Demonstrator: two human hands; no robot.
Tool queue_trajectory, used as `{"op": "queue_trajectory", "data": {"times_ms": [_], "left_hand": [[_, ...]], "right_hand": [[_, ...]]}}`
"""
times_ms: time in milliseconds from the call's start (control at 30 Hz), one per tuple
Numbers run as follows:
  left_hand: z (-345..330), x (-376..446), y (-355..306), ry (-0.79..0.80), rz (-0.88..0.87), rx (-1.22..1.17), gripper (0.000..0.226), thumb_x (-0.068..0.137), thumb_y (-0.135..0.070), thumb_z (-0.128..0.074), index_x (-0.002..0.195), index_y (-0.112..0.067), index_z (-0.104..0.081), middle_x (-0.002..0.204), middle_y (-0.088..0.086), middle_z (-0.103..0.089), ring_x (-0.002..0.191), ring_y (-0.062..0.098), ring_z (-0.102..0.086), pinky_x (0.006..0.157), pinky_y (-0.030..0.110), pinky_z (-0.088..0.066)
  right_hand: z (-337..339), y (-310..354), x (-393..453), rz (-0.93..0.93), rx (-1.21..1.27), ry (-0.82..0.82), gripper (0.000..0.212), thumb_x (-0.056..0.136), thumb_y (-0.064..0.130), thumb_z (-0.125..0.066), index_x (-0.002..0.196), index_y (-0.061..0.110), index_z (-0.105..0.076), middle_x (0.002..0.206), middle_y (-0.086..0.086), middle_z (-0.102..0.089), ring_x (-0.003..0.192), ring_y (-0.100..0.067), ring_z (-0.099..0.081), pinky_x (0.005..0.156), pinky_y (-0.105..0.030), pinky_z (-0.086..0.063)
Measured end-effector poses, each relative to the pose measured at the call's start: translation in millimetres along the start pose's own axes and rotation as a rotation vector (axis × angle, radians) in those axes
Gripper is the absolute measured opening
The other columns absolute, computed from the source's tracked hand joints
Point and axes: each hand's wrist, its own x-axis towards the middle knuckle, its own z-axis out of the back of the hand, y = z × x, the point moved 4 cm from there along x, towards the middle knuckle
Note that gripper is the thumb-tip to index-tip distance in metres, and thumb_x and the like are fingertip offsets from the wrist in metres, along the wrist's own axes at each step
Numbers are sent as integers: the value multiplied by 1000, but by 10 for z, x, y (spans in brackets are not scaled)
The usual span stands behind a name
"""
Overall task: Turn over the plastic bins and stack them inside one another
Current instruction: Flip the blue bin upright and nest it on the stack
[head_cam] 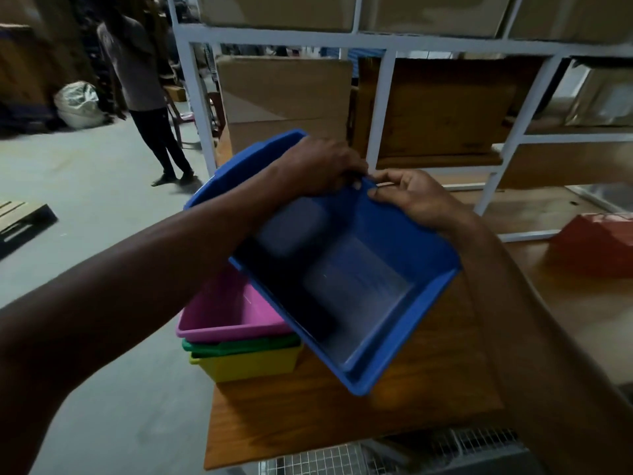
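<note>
I hold a blue plastic bin (356, 289) in the air over the table, tilted so its open side faces me. My left hand (318, 166) grips its far rim from the left, and my right hand (414, 197) pinches the same rim just to the right. Below it and to the left stands a nested stack, open side up: a pink bin (226, 313) on top, a green bin (239, 346) under it and a yellow bin (246, 366) at the bottom. The blue bin overlaps the stack's right part.
The stack stands near the left edge of a wooden table (308, 423). A red bin (596, 245) lies at the table's right. A white shelf frame (380, 108) with cardboard boxes rises behind. A person (144, 90) stands on the floor at the left.
</note>
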Motion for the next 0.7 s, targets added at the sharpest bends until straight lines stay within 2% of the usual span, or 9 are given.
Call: {"op": "queue_trajectory", "data": {"times_ms": [67,133,200,267,367,500,533,600,700], "left_hand": [[41,-39,51,-37,9,9,32,105,-33,-51,134,-29,-63,133,4,-66,122,31,-62,79,41,-42],[61,-112,127,-52,45,14,33,104,-34,-52,136,-32,-63,133,2,-68,121,32,-64,75,38,-40],[49,-194,236,-38,114,-17,31,104,-35,-52,132,-35,-64,129,2,-69,114,30,-66,73,37,-40],[20,-284,348,-48,219,-99,29,104,-37,-53,130,-34,-64,124,2,-70,105,24,-64,72,36,-37],[-62,-450,510,-108,388,-217,26,103,-33,-55,125,-27,-67,117,4,-70,98,24,-62,73,37,-42],[-221,-663,701,-161,578,-436,19,103,-28,-59,109,-15,-72,99,8,-69,83,24,-63,68,34,-46],[-249,-715,729,-168,621,-487,19,102,-28,-60,107,-14,-72,95,9,-68,77,22,-62,63,32,-44],[-299,-803,749,-181,702,-592,21,103,-26,-60,103,-12,-74,90,10,-68,69,16,-57,58,29,-41],[-411,-912,713,-187,795,-723,24,103,-25,-59,104,-8,-76,88,10,-68,70,19,-59,60,30,-44]], "right_hand": [[87,75,-29,22,-142,-62,28,98,23,-73,126,19,-70,109,-2,-79,88,-2,-73,70,-17,-57],[187,139,-41,75,-310,-160,29,98,34,-73,125,24,-70,111,6,-75,95,-1,-68,74,-21,-54],[278,139,-37,159,-442,-299,25,100,39,-66,122,28,-71,118,9,-71,106,-8,-65,93,-38,-55],[323,91,-47,230,-525,-433,29,97,45,-62,122,32,-70,129,10,-67,124,-20,-58,108,-56,-46],[308,-41,-68,186,-555,-578,39,97,40,-66,135,30,-65,154,1,-50,143,-30,-38,115,-55,-35],[229,-287,-153,86,-394,-745,52,97,44,-62,145,28,-54,157,-4,-39,141,-28,-37,107,-54,-45],[201,-351,-163,51,-322,-748,55,99,45,-61,149,27,-49,156,-3,-38,138,-25,-40,103,-47,-50],[91,-445,-162,-26,-89,-632,55,106,43,-56,155,25,-41,151,3,-42,128,-17,-52,87,-30,-54],[-121,-541,-146,-106,257,-404,39,110,44,-46,143,24,-55,125,-2,-71,108,-22,-72,81,-37,-60]]}}
